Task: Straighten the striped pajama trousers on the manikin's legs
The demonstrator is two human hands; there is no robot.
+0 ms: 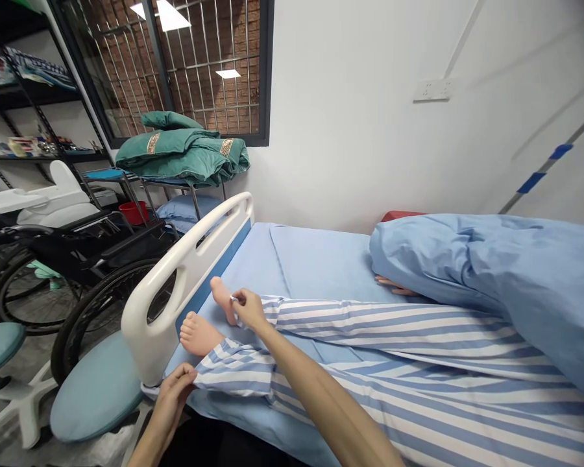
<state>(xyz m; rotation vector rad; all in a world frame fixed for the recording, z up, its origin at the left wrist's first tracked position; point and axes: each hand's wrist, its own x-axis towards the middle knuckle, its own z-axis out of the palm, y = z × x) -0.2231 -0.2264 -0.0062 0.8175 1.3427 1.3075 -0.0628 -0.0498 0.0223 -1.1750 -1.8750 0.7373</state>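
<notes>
Blue-and-white striped trousers (pixel 370 376) cover two legs lying along the bed. The near bare foot (pixel 200 334) and the far bare foot (pixel 222 298) stick out of the cuffs, toes up; they look like a manikin's. My left hand (pixel 174 389) is closed, pinching the hem of the near trouser leg beside the ankle. With thumb and finger, my right hand (pixel 248 310) pinches the cuff of the far trouser leg at the ankle. My right forearm crosses above the near leg.
A white footboard (pixel 163 285) stands just beyond the feet. Blue bedding (pixel 467 266) covers the upper body, with fingers showing under its edge. Left of the bed are a wheelchair (pixel 97 266) and a round stool (pixel 95 389). Green quilts (pixel 185 152) lie by the window.
</notes>
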